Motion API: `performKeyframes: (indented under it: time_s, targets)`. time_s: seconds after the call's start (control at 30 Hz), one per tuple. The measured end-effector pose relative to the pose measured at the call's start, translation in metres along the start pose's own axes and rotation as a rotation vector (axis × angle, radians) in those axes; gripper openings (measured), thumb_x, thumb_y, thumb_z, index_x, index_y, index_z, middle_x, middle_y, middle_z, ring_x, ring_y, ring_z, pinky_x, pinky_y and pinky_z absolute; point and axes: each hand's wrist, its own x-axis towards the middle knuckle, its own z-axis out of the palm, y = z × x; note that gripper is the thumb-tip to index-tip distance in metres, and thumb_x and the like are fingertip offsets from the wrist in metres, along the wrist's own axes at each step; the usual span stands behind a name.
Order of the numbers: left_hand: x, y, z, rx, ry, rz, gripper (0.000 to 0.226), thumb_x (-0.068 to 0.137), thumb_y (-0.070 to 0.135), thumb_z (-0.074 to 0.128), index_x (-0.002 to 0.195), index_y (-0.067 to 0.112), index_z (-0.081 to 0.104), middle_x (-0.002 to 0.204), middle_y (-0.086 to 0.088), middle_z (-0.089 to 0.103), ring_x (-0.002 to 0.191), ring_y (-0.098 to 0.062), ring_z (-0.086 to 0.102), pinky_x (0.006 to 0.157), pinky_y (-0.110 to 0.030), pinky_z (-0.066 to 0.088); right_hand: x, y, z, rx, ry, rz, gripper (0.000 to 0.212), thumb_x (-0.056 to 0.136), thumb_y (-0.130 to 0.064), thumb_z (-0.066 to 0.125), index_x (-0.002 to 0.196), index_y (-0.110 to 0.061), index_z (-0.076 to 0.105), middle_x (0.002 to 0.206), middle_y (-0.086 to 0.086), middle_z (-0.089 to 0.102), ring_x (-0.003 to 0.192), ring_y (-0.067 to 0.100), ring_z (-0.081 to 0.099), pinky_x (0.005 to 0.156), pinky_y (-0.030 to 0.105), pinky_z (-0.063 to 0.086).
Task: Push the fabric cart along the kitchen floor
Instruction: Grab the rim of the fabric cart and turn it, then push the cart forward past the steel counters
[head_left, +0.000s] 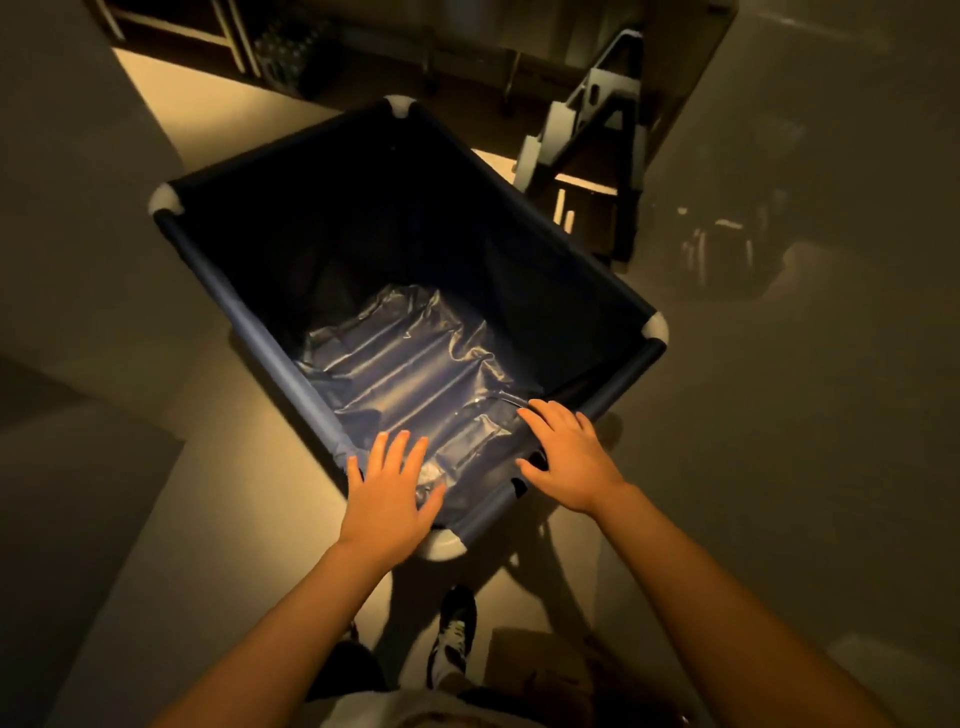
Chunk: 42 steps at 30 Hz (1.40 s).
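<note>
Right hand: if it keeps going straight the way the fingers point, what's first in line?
Probably the right hand passes over the fabric cart rim into its open interior; next likely the far inner wall, though depth is unclear.

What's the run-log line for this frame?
phase: pushing | left hand: flat on near rail, open | right hand: on near rail, open | fabric cart: empty, liner only | ahead: step ladder

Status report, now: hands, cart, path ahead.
Left hand and right hand both open, flat on near rim. Fabric cart upright, only a crumpled liner inside. Stepladder ahead right, shelving beyond.
</note>
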Motion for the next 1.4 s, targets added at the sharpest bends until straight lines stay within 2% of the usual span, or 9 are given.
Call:
performKeyframes:
  time_s: [0.23, 0.4, 0.47, 0.53, 0.6, 0.83, 1.07, 1.2, 1.4]
  targets:
    - [-0.035, 0.018, 0.036, 0.041, -0.16, -0.013, 0.082, 0.089, 0.075, 0.019, 0.158, 0.031, 0.011, 0.168, -0.002, 0.009, 0.155, -0.028, -0.004, 0.122, -0.061, 0.008, 0.003, 0.014, 0.033, -0.096, -0.171, -0.094, 0.1, 0.078, -0.078, 0.055, 0.157, -0.029, 0.016, 0.167, -0.003, 0.014, 0.154, 0.026, 0.007, 0.123, 0.055, 0.012]
    - [-0.047, 0.005, 0.059, 0.123, -0.268, -0.036, 0.096, 0.082, 0.084, 0.021, 0.159, 0.028, 0.01, 0.169, -0.004, 0.004, 0.155, -0.026, -0.01, 0.118, -0.064, 0.003, 0.007, 0.016, 0.051, -0.139, -0.27, -0.05, 0.088, 0.087, -0.067, 0.056, 0.157, -0.027, 0.021, 0.168, -0.003, 0.014, 0.155, 0.029, 0.004, 0.123, 0.05, 0.008]
    - [-0.048, 0.001, 0.065, 0.158, -0.251, -0.049, 0.094, 0.083, 0.082, 0.023, 0.158, 0.025, 0.018, 0.168, -0.005, 0.01, 0.155, -0.025, -0.005, 0.117, -0.067, 0.009, 0.006, 0.019, 0.059, -0.171, -0.288, -0.035, 0.082, 0.091, -0.064, 0.051, 0.157, -0.025, 0.023, 0.168, -0.001, 0.016, 0.155, 0.028, 0.003, 0.124, 0.049, 0.007]
    - [-0.046, 0.002, 0.066, 0.154, -0.226, -0.073, 0.092, 0.084, 0.081, 0.024, 0.157, 0.024, 0.025, 0.167, -0.006, 0.017, 0.155, -0.025, 0.001, 0.116, -0.069, 0.015, 0.007, 0.021, 0.064, -0.201, -0.282, -0.033, 0.078, 0.093, -0.062, 0.05, 0.156, -0.023, 0.026, 0.167, 0.0, 0.018, 0.155, 0.027, 0.003, 0.124, 0.048, 0.007]
    - [-0.043, 0.002, 0.068, 0.154, -0.233, -0.088, 0.09, 0.086, 0.08, 0.024, 0.157, 0.025, 0.024, 0.167, -0.005, 0.015, 0.155, -0.025, 0.001, 0.115, -0.068, 0.015, 0.008, 0.021, 0.067, -0.226, -0.271, -0.036, 0.076, 0.094, -0.061, 0.049, 0.156, -0.023, 0.027, 0.167, 0.001, 0.02, 0.155, 0.027, 0.002, 0.124, 0.049, 0.006]
    - [-0.035, -0.019, 0.072, 0.186, -0.205, -0.043, 0.09, 0.087, 0.081, 0.017, 0.154, 0.023, 0.034, 0.165, -0.008, 0.024, 0.155, -0.027, 0.01, 0.109, -0.072, 0.026, 0.017, 0.012, 0.074, -0.25, -0.251, -0.026, 0.074, 0.096, -0.06, 0.045, 0.156, -0.022, 0.026, 0.167, 0.002, 0.019, 0.155, 0.029, 0.003, 0.124, 0.049, 0.005]
    - [-0.007, -0.053, 0.047, 0.228, -0.209, -0.007, 0.089, 0.088, 0.079, 0.014, 0.158, 0.025, 0.015, 0.168, -0.005, 0.007, 0.155, -0.025, -0.006, 0.116, -0.068, 0.015, 0.046, -0.011, 0.076, -0.227, -0.215, -0.025, 0.073, 0.098, -0.061, 0.039, 0.157, -0.022, 0.023, 0.167, 0.002, 0.018, 0.155, 0.031, 0.002, 0.124, 0.05, 0.004]
    - [0.009, -0.072, 0.033, 0.287, -0.195, 0.01, 0.094, 0.083, 0.081, 0.005, 0.158, 0.025, 0.016, 0.168, -0.005, 0.007, 0.155, -0.025, -0.004, 0.115, -0.068, 0.016, 0.065, -0.022, 0.081, -0.269, -0.211, -0.019, 0.076, 0.098, -0.064, 0.033, 0.158, -0.021, 0.019, 0.167, 0.005, 0.016, 0.154, 0.033, 0.002, 0.124, 0.052, 0.006]
    - [0.026, -0.089, 0.028, 0.292, -0.19, -0.023, 0.087, 0.089, 0.078, 0.019, 0.158, 0.025, 0.014, 0.169, -0.004, 0.005, 0.155, -0.026, -0.005, 0.117, -0.067, 0.013, 0.084, -0.034, 0.084, -0.261, -0.185, 0.007, 0.077, 0.098, -0.063, 0.032, 0.158, -0.018, 0.017, 0.167, 0.008, 0.017, 0.154, 0.034, 0.001, 0.125, 0.052, 0.007]
